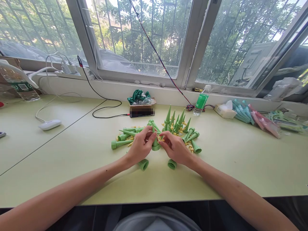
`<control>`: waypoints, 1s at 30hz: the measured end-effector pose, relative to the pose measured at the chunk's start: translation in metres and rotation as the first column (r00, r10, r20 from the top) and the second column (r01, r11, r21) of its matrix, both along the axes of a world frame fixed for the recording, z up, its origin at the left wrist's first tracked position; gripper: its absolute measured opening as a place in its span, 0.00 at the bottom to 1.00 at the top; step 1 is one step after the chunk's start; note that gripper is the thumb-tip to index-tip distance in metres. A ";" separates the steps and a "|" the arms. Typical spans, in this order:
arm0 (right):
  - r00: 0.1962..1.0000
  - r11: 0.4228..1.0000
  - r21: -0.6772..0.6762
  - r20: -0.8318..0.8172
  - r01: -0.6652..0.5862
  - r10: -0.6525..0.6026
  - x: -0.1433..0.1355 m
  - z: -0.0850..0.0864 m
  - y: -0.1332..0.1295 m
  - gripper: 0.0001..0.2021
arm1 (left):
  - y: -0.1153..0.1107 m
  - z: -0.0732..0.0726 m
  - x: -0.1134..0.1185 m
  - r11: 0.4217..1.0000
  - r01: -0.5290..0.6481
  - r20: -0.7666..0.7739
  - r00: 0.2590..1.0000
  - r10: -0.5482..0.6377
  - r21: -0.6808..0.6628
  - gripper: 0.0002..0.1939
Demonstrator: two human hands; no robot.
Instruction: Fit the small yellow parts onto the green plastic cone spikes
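Observation:
My left hand (141, 144) pinches a green plastic watering spike (155, 146), held tip up with its wide cap end down. Close beside it, my right hand (175, 147) has thumb and forefinger closed on a small yellow valve (162, 139) at the spike's side; whether the two parts are joined is hard to see. Several green spikes (120, 144) lie to the left with yellow valves among them. To the right, a group of spikes (180, 122) stands tip up, with others lying in front. Two more green caps (143, 164) show beneath my hands, their shafts partly hidden.
Behind the spikes sits a small box (141, 110) with green plastic wrap. A water bottle (201, 102), a tissue pack (225, 109) and bagged blue and pink pieces (263, 120) line the window side. A white mouse (50, 124) and cables (106, 100) lie at left.

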State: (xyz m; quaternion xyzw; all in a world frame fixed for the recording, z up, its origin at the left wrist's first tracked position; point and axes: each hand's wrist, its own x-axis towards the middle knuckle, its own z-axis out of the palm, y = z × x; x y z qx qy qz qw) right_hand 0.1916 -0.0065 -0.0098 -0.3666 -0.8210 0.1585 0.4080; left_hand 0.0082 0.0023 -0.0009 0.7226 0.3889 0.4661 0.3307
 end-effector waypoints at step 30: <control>0.985 0.987 0.099 0.132 -0.127 0.113 0.005 -0.005 0.007 0.12 | -0.002 -0.003 -0.005 0.925 -0.012 -0.174 0.981 0.084 0.379 0.04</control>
